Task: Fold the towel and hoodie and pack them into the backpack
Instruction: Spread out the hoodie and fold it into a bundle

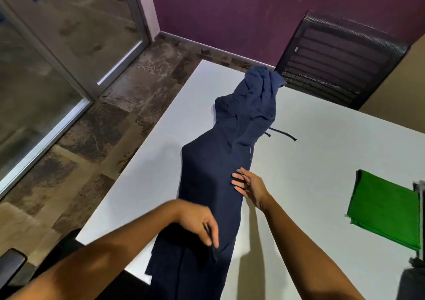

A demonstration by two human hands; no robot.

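We have the navy hoodie [211, 184] laid lengthwise on the white table [322, 157], already narrowed into a long strip, its hood bunched at the far end and its hem hanging over the near edge. Our right hand [249, 184] rests on the strip's right edge with fingers straight and spread; our left hand [202, 225] hovers over the lower part, fingers loosely curled, and we cannot tell whether they pinch any cloth. The green towel [386, 210] lies folded well to the right, and the dark shape at the frame's right edge may be the backpack. We judge the hoodie fold half done; next, the strip needs folding end over end
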